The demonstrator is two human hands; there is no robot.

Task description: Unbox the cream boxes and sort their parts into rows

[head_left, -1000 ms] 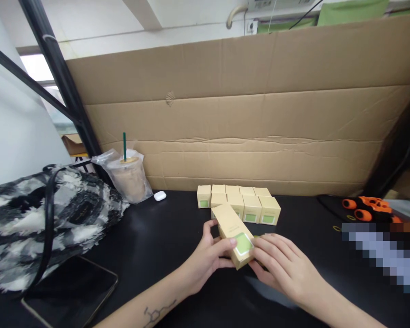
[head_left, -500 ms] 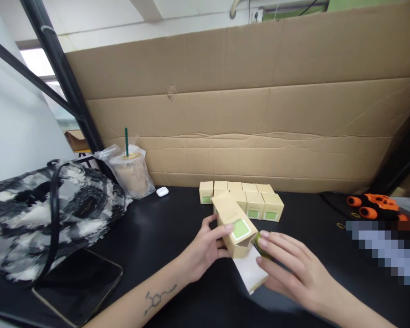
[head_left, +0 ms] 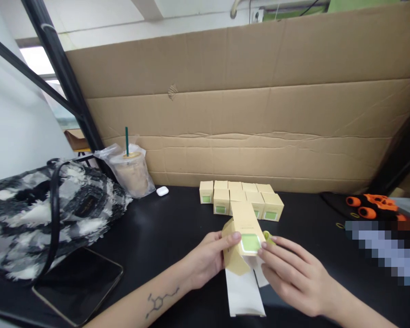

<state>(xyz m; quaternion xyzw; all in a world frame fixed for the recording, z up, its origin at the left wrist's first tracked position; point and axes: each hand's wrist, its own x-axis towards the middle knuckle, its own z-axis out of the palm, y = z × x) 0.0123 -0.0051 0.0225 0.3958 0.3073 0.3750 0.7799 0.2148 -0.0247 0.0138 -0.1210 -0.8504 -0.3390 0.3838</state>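
My left hand (head_left: 208, 259) is closed around a beige carton box (head_left: 245, 221) with a green label, its thumb on the front beside the label. The box is tilted, with its near end open. A long white-lined flap (head_left: 245, 294) hangs down from that end. At the box's right edge, my right hand (head_left: 294, 273) has its fingers bent together. A small green round item (head_left: 268, 237) peeks out at its fingertips, mostly hidden, and its kind is unclear. Behind the held box, several similar beige boxes (head_left: 221, 200) stand in two rows on the black table (head_left: 177, 232).
Left are a fringed black-and-white bag (head_left: 85, 200), a dark tablet-like device (head_left: 78, 287), a bagged iced drink (head_left: 131, 175) and a white earbud case (head_left: 162, 191). An orange-wheeled toy (head_left: 376, 207) lies right. A cardboard sheet (head_left: 242, 109) stands behind.
The box has shifted slightly right and turned more upright, and its white flap now hangs toward me. The green item has moved up to the box's right edge with my right hand.
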